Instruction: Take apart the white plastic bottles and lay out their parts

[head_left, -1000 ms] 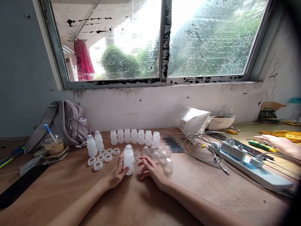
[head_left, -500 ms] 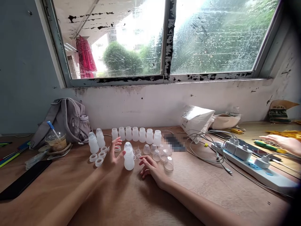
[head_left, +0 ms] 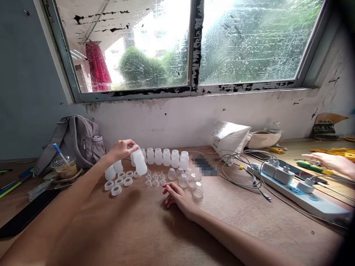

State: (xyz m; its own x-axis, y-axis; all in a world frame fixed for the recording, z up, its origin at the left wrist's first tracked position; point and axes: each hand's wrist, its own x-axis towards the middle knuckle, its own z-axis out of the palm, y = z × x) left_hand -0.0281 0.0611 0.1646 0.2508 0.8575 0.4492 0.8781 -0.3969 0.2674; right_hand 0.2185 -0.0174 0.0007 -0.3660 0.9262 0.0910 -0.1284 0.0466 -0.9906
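Observation:
My left hand (head_left: 122,150) is closed around the upper end of a frosted white baby bottle (head_left: 140,162). The bottle tilts a little in front of the left end of the bottle row (head_left: 166,157), and my fingers hide its top. Low on the table, my right hand (head_left: 179,199) lies with loosely bent fingers apart, holding nothing. Just beyond its fingertips are several clear teats (head_left: 155,183), and beside it stand clear domed caps (head_left: 183,181). Several white collar rings (head_left: 116,190) lie below my left forearm. Two other bottles (head_left: 110,173) stand partly hidden behind that forearm.
A grey backpack (head_left: 80,140) and a drink cup (head_left: 64,166) stand at the left, near a black flat case (head_left: 29,212). At the right are tangled cables (head_left: 235,177), a power strip (head_left: 302,195) and a white bag (head_left: 230,138). Another person's hand (head_left: 332,162) reaches in there.
My left hand has gripped the bottle that stood in front of me and lifted it away to the upper left. My right hand has stayed nearly where it was. The view has shifted slightly.

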